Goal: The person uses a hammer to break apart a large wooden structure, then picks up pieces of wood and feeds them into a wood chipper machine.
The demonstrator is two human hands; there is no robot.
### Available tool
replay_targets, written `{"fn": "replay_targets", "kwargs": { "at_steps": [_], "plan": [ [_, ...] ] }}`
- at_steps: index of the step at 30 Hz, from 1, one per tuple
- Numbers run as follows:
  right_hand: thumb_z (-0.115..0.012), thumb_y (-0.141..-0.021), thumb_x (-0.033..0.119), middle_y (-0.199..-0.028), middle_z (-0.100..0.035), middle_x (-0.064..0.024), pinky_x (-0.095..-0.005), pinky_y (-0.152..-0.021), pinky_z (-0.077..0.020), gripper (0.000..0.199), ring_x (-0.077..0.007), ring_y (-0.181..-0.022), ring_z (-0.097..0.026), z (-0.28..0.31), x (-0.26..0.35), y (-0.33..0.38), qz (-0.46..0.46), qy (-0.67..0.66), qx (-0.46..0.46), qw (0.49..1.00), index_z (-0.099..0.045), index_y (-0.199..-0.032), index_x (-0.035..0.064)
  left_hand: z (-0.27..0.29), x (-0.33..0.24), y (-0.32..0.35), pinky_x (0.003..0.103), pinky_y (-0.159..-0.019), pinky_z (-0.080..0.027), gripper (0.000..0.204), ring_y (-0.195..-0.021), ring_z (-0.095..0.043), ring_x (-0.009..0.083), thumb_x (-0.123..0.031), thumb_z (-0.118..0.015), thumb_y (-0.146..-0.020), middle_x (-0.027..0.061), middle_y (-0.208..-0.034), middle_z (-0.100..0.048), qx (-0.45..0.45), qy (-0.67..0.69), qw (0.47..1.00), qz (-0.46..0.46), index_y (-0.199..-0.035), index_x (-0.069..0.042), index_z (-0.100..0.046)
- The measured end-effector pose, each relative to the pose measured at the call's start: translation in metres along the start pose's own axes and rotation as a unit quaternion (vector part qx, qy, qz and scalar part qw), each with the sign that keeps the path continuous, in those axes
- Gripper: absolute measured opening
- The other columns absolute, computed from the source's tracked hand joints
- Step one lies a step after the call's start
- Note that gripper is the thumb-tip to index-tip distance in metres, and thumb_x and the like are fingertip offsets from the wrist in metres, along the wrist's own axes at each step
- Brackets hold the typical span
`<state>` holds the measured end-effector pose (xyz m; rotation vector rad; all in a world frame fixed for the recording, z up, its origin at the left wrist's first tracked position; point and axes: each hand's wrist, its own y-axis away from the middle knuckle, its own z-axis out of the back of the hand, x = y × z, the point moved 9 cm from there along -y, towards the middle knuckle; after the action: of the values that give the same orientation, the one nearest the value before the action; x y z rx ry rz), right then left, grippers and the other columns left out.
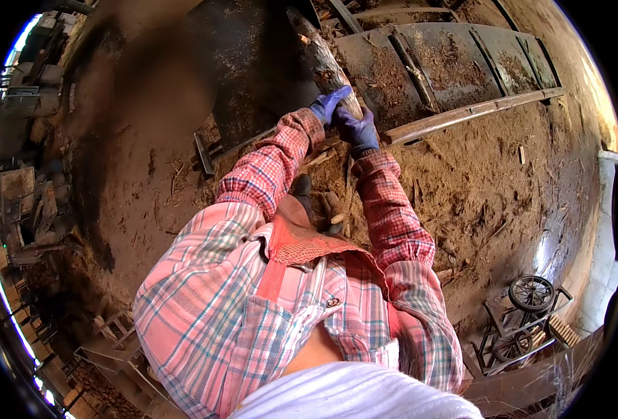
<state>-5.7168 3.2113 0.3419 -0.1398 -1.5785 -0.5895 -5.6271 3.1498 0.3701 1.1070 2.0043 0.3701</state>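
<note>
A long rough-barked log (321, 59) slants away from me over a dark metal bed. Its near end is between my two hands, both in purple-blue gloves. My left hand (330, 105) is closed around the log's side, thumb across the top. Just nearer and to the right, my right hand (358, 130) grips the log close to its end. Both arms, in red checked sleeves, reach forward. The log's far end runs into the shadow at the top of the view.
Right of the log lies a metal bed (455, 66) with crossbars and bark scraps, edged by a wooden pole (473, 115). Short wood pieces (333, 207) lie by my feet. A wheeled cart (525, 314) stands at lower right. Bark litter covers the floor (462, 188).
</note>
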Motion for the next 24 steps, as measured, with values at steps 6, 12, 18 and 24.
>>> {"fn": "replay_targets", "kwargs": {
  "at_steps": [6,12,18,24],
  "plan": [
    [-0.060,-0.079,0.037,-0.099,-0.062,-0.0124,-0.0297,-0.082,-0.0454,0.058,-0.0237,-0.086,-0.061,-0.014,-0.002,-0.053,-0.018,-0.141,0.043,0.989,-0.045,-0.116,-0.0048,0.006,-0.026,-0.040,0.037,-0.081,-0.049,0.047,-0.088,-0.061,0.0231,-0.025,-0.072,-0.075,0.0124,-0.105,-0.062,-0.076,-0.017,0.996,-0.042,-0.112,0.001,-0.057],
    [-0.054,-0.081,0.027,-0.090,-0.063,-0.0082,-0.0368,-0.068,-0.0497,0.037,-0.0252,-0.077,-0.061,-0.047,0.019,-0.099,-0.121,-0.398,0.224,0.881,-0.055,-0.106,0.0003,0.033,-0.045,-0.107,0.037,-0.063,-0.051,0.046,-0.069,-0.061,0.0242,-0.042,-0.071,-0.072,0.0097,-0.080,-0.064,-0.189,-0.109,0.976,-0.016,-0.094,-0.002,-0.062],
    [-0.049,-0.083,0.034,-0.119,-0.056,-0.0069,-0.0418,-0.090,-0.0433,0.046,-0.0223,-0.107,-0.052,-0.070,0.059,0.027,-0.185,-0.523,0.170,0.815,-0.049,-0.122,0.0092,0.009,-0.027,-0.015,0.033,-0.077,-0.051,0.032,-0.084,-0.063,0.0192,-0.028,-0.064,-0.082,0.0074,-0.095,-0.065,0.043,-0.017,0.997,-0.061,-0.105,-0.005,-0.061],
    [-0.037,-0.085,0.041,-0.110,-0.059,-0.0073,-0.0278,-0.062,-0.0508,0.050,-0.0205,-0.091,-0.058,-0.048,0.026,0.020,-0.244,-0.637,0.187,0.707,-0.051,-0.119,0.0082,0.012,0.007,-0.016,0.032,-0.031,-0.037,0.034,-0.033,-0.047,0.0172,-0.042,-0.076,-0.067,0.0048,-0.059,-0.060,-0.180,-0.083,0.980,0.007,-0.078,-0.010,-0.068]
  ]
}}
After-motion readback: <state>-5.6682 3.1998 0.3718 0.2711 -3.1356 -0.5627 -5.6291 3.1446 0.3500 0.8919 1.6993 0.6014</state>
